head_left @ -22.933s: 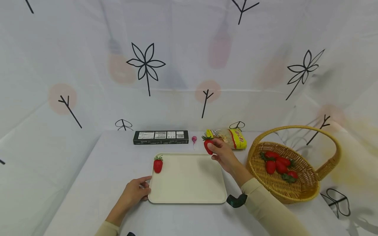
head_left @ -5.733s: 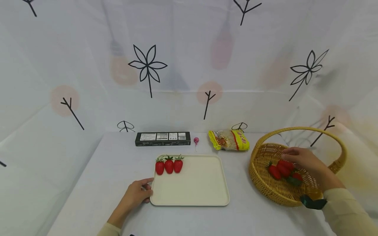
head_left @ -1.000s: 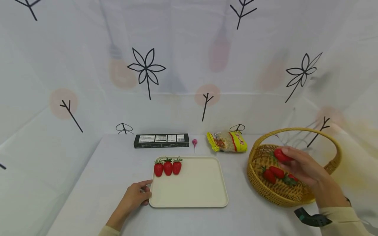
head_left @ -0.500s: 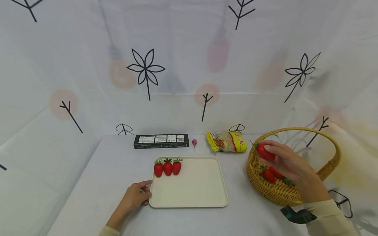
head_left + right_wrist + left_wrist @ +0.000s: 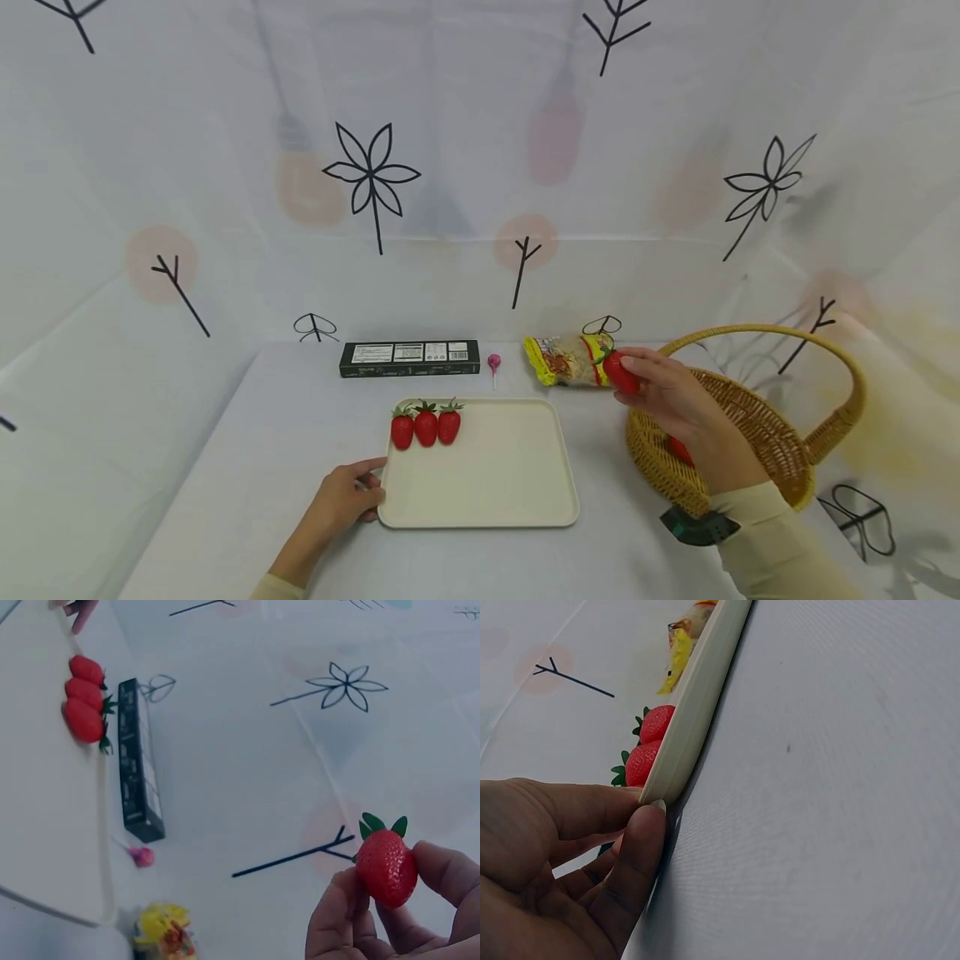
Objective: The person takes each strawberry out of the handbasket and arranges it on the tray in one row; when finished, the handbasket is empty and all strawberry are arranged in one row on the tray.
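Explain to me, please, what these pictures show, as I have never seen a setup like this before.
There is no machine here: a person works with bare hands. One camera, worn on the head, looks forward and down over the white table; two more, one on each wrist, look at that hand's work.

The left hand pinches the edge of a cream rectangular tray, where three strawberries sit in a row at the far left corner. The right hand holds another strawberry in the air.

Beyond the tray lie a dark flat box, a pink lollipop and a yellow-ended food packet. At the right stands a handled wicker basket, partly hidden by the arm.
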{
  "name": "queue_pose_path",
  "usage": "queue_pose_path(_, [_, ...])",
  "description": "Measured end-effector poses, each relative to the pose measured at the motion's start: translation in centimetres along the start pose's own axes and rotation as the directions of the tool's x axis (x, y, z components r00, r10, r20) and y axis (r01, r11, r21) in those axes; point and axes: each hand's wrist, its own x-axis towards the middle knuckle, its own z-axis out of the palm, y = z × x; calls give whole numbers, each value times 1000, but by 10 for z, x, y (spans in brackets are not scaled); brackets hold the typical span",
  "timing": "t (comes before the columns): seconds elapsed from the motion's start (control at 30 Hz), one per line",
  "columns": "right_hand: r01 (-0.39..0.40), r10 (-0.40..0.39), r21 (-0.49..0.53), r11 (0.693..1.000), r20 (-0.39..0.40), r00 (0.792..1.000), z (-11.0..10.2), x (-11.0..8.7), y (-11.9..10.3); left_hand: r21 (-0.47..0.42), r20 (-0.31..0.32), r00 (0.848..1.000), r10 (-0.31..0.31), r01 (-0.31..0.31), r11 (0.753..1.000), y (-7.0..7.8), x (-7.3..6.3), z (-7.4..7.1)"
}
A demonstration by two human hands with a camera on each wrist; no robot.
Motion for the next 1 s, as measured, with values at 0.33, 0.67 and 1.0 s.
queue_pose_path(0.33, [-29, 30, 8, 1000, -50, 998, 17, 24, 12, 19, -5, 1000, -5, 5, 1000, 0, -1, 0])
queue_pose_path(0.67, [-39, 43, 67, 997, -58, 997, 30, 42, 26, 8, -7, 1000, 5, -5, 1000, -1, -1, 0])
queue_pose_path(1.0, [-54, 62, 73, 996, -105, 993, 42, 56, 41, -2, 2, 1000, 10, -10, 1000, -2, 0, 1])
